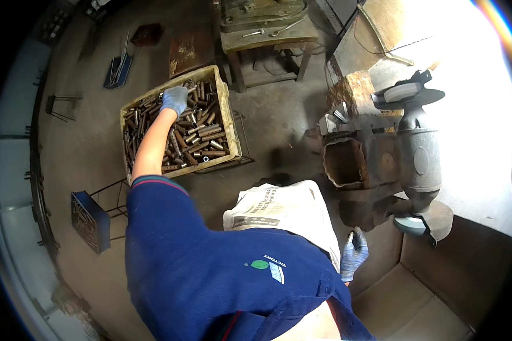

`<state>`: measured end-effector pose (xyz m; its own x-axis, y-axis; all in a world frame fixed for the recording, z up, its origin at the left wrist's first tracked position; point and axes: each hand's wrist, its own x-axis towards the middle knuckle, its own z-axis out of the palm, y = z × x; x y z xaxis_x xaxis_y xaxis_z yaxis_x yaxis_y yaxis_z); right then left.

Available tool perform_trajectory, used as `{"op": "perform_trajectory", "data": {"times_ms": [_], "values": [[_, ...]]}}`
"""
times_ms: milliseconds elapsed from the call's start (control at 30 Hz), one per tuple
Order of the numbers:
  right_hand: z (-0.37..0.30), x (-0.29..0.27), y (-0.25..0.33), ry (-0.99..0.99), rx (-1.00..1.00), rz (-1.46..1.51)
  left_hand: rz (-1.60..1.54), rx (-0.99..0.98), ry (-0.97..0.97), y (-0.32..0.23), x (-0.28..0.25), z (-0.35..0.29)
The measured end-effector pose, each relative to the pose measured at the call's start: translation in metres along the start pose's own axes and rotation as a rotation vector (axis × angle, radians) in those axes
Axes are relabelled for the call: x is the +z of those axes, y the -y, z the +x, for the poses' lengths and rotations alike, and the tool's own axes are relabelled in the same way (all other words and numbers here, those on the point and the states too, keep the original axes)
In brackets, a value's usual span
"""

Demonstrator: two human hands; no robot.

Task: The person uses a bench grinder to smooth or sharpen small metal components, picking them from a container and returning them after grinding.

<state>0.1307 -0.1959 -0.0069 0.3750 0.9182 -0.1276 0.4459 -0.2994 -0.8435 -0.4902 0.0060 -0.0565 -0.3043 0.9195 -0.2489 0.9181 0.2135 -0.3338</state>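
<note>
My left hand [175, 100], in a blue and grey glove, reaches into a pale yellow crate [231, 126] at the upper left. Its fingers are curled around a metal tube [192, 89] at the top of the pile. Short metal tubes [202, 135], some rusty brown and some shiny, fill the crate. Low at the right, beside my apron [284, 207], my gloved right hand [354, 257] is closed with its fingertips pointing up. Something small and pale shows between thumb and fingers, too small to make out. The nearest thing to it is a grinder's wheel [411, 225].
A grey bench grinder [420, 159] stands at the right, with a second wheel [404, 92] farther off. Beside it is a rusty open box [345, 163]. A metal worktable [267, 40] with wrenches stands at the back. A blue bin [91, 221] on a stand is at the left.
</note>
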Motion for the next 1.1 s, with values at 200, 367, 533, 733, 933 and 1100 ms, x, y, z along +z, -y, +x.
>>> {"op": "perform_trajectory", "data": {"times_ms": [200,367,533,733,933,1100], "values": [[0.001,0.006,-0.003,-0.028,-0.146,0.009,-0.804,0.164,-0.508,-0.061,-0.057,-0.035],[0.032,0.011,0.067,0.108,-0.427,0.023,-1.016,1.022,-0.684,-0.220,-0.151,-0.097],[0.041,0.005,0.083,-0.021,-0.495,0.081,-1.141,1.478,-0.368,-0.336,-0.186,-0.152],[0.012,-0.018,0.052,-0.250,-0.435,0.000,-1.361,1.467,0.442,-0.404,-0.180,-0.186],[0.000,-0.024,0.029,-0.362,-0.275,0.546,-1.184,1.674,0.632,-0.441,-0.199,-0.202],[-0.006,-0.027,0.016,-0.598,-0.283,0.360,-1.430,1.351,0.945,-0.463,-0.204,-0.201]]}}
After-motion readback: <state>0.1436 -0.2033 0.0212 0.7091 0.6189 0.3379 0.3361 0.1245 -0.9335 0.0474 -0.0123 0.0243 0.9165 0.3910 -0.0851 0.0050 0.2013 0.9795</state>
